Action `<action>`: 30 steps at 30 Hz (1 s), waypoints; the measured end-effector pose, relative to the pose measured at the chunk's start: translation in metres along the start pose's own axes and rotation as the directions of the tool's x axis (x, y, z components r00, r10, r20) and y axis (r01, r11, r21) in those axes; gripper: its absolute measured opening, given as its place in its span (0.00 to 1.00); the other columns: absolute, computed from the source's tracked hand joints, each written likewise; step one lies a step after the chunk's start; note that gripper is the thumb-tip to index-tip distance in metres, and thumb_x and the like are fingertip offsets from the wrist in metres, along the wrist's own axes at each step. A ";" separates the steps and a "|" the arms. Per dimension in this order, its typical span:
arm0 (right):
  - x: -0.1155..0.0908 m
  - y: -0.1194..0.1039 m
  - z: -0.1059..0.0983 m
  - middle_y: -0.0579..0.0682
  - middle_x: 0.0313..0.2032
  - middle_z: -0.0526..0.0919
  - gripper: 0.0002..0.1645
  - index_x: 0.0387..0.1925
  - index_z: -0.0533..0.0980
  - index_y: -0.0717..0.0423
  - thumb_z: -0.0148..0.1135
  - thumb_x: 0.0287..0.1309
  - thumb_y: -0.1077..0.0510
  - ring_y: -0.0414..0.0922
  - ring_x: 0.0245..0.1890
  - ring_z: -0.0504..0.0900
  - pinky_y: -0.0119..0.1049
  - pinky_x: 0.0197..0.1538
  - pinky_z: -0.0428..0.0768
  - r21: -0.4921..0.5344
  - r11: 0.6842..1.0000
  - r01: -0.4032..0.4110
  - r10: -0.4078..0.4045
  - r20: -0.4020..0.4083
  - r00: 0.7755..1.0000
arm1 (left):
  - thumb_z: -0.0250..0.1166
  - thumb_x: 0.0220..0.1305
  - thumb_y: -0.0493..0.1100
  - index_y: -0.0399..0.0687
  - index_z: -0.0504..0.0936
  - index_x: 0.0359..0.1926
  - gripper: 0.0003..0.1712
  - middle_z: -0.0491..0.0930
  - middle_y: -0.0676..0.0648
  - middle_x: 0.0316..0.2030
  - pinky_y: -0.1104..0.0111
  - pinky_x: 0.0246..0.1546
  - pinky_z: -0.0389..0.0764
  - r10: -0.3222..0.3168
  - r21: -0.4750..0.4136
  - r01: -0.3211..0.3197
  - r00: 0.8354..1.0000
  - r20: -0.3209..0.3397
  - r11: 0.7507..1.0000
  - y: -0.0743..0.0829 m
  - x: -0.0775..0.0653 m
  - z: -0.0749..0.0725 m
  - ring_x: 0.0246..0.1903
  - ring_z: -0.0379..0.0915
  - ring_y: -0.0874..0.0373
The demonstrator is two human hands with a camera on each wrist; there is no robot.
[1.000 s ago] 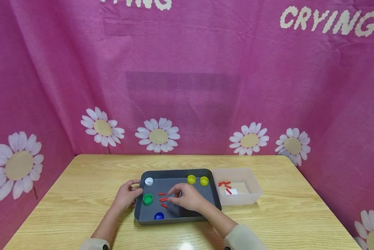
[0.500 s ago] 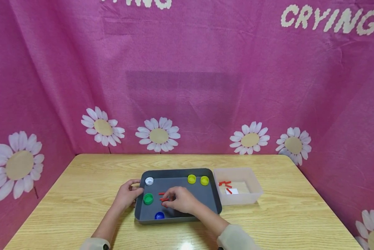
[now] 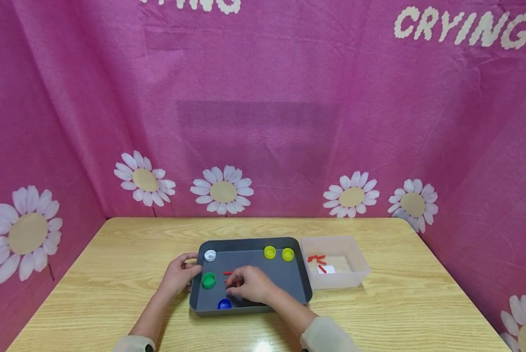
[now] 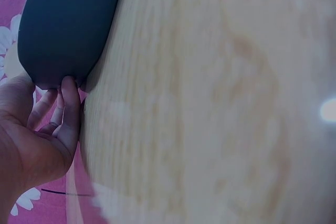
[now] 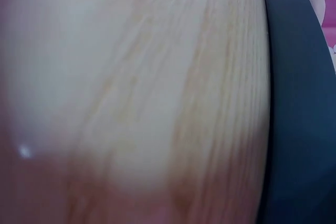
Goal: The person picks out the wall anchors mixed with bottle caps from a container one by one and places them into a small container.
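Observation:
A dark grey tray (image 3: 285,276) lies on the table. My left hand (image 3: 178,276) holds its left end, thumb at the rim and fingers against the outside; the left wrist view shows the fingertips of that hand (image 4: 39,150) at the tray's wall (image 4: 68,30). Over the tray's left half, my right hand (image 3: 255,284) reaches down with thumb and forefinger close together at several small red sticks (image 3: 228,273). These fingers partly cover the sticks, and I cannot tell whether one is pinched. A green bottle cap (image 3: 208,280) and a blue cap (image 3: 224,304) lie nearby.
Also in the tray are a white cap (image 3: 209,255) at the back left and two yellow caps (image 3: 269,253) at the back right. Against its right side stands a translucent box (image 3: 359,269) holding several red sticks (image 3: 322,269) and a white slip (image 3: 329,269).
My right hand has moved left and slightly towards me, its thumb and forefinger closing in over the nearest red sticks. The left hand has stayed at the tray's end.

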State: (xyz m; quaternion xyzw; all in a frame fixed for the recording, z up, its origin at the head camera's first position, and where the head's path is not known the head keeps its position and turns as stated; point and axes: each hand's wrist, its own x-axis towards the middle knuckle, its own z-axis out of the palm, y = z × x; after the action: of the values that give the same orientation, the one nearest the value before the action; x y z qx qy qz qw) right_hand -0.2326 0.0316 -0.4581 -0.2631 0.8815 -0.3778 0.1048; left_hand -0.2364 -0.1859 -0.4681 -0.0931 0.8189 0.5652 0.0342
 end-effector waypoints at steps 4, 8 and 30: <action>0.001 0.001 0.002 0.40 0.18 0.74 0.06 0.32 0.83 0.53 0.68 0.49 0.58 0.32 0.18 0.68 0.25 0.25 0.67 0.001 1.000 -0.013 0.013 0.006 1.000 | 0.61 0.57 0.39 0.39 0.71 0.57 0.26 0.77 0.41 0.36 0.67 0.21 0.75 0.000 0.002 0.000 1.000 0.001 1.000 0.000 0.000 0.000 0.24 0.71 0.58; 0.001 0.002 0.002 0.40 0.17 0.73 0.07 0.32 0.82 0.54 0.69 0.49 0.59 0.33 0.17 0.68 0.25 0.24 0.66 0.013 1.000 -0.023 0.023 0.008 1.000 | 0.61 0.57 0.39 0.39 0.72 0.57 0.26 0.77 0.41 0.36 0.67 0.21 0.75 0.001 0.001 -0.001 1.000 -0.002 1.000 0.000 0.000 0.000 0.24 0.71 0.58; 0.001 0.007 0.003 0.39 0.17 0.75 0.04 0.24 0.81 0.53 0.68 0.49 0.58 0.32 0.17 0.68 0.24 0.23 0.68 -0.012 0.999 -0.041 0.041 -0.010 0.999 | 0.61 0.57 0.39 0.40 0.71 0.58 0.26 0.76 0.42 0.36 0.68 0.21 0.76 -0.011 0.000 0.011 1.000 0.000 1.000 -0.001 0.001 0.000 0.24 0.71 0.58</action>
State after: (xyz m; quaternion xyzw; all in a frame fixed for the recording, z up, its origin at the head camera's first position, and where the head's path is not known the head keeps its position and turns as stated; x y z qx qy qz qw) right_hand -0.2350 0.0327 -0.4651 -0.2437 0.8896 -0.3713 0.1066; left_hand -0.2372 -0.1863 -0.4689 -0.0977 0.8184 0.5651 0.0375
